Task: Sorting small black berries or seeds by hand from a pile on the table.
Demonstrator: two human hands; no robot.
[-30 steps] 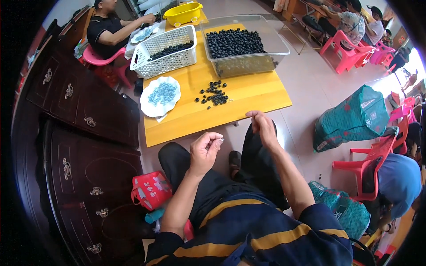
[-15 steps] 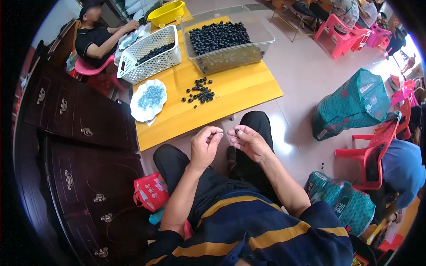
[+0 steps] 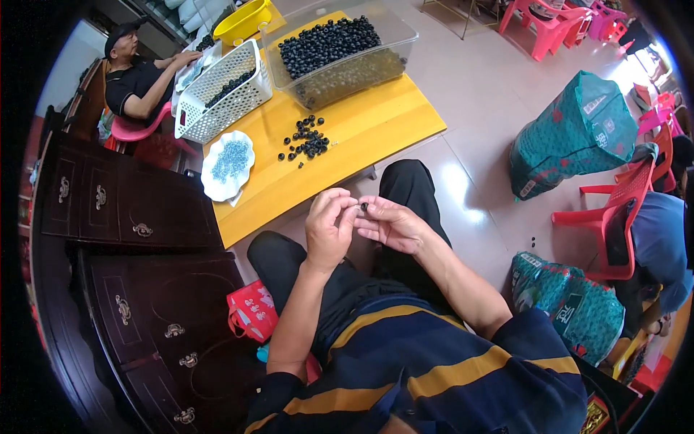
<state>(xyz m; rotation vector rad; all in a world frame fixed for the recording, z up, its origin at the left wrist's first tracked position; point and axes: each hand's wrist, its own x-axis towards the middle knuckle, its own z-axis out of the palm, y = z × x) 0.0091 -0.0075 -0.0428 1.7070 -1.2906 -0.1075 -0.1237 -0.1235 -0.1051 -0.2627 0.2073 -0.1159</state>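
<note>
My two hands meet above my lap, just off the near edge of the yellow wooden table [image 3: 361, 148]. Between the thumb and fingers of my right hand [image 3: 394, 226] is a small black ring-like piece [image 3: 363, 207]. The fingertips of my left hand [image 3: 330, 230] are pinched together right beside that piece; whatever they hold is too small to make out. A loose group of similar black pieces [image 3: 311, 141] lies on the table. Left of them, a white scalloped dish [image 3: 215, 189] holds many tiny clear-bluish bits [image 3: 231, 158].
At the table's back stand a clear plastic bin [image 3: 347, 85] heaped with black pieces, a white perforated basket [image 3: 253, 105] and a yellow tub [image 3: 242, 22]. Dark drawers [image 3: 144, 289] flank my left. Teal bags [image 3: 560, 145] and a red chair [image 3: 596, 217] are on the right. Another person [image 3: 141, 79] sits far left.
My hands have come together, so the left fingertips now reach the black piece in my right hand. The whole view has shifted slightly.
</note>
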